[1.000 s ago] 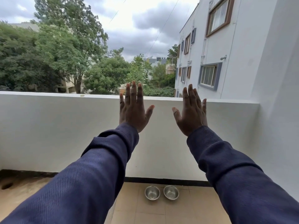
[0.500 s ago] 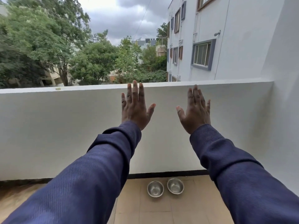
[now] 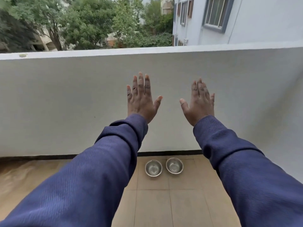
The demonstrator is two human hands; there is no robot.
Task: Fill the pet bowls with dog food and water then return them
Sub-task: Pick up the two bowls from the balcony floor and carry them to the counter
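Note:
Two small steel pet bowls stand side by side on the tiled balcony floor, close to the foot of the wall: the left bowl (image 3: 153,168) and the right bowl (image 3: 174,165). Both look empty. My left hand (image 3: 141,99) and my right hand (image 3: 197,104) are stretched out in front of me at chest height, backs toward me, fingers straight and holding nothing. They hover well above the bowls, in front of the wall. Dark blue sleeves cover both arms.
A white parapet wall (image 3: 65,99) closes the balcony ahead, with a white side wall (image 3: 291,128) on the right. The beige tiled floor (image 3: 164,202) runs toward me. Trees and a white building lie beyond the parapet.
The view has tilted downward, so the sky has left the frame and more floor shows. The bowls sit higher in view. Both hands stay raised and flat.

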